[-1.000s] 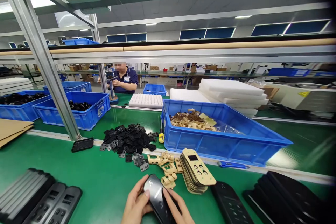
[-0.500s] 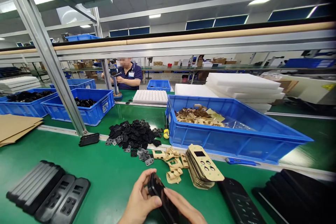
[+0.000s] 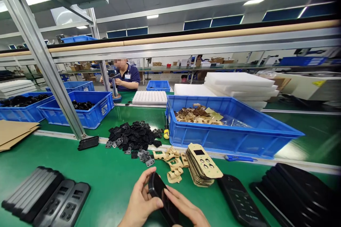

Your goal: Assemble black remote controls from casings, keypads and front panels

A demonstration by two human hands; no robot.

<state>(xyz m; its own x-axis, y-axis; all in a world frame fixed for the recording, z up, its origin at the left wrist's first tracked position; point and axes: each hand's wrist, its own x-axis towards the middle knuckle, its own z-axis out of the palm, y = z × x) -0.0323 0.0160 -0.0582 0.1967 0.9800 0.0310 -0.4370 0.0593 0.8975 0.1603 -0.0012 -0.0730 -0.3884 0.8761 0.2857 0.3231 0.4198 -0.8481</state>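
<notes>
Between my hands, low in the middle of the head view, is a long black plastic housing, tilted with its far end up. My left hand wraps round its far left side, thumb near the edge. The fingers of my right hand lie along its top face. Just beyond are curled tan adhesive backing pieces and a stack of tan die-cut sheets with a window and round holes. A finished-looking black panel rests to the right of my right hand.
Black housings lie in a row at left, others are stacked at right. Small black keypads form a heap. A blue bin holds tan scraps; a blue cutter lies before it. A person sits across the bench.
The whole view has shifted slightly, with the bench things sliding left. My right fingers have moved a little along the black housing; both hands stay on it.
</notes>
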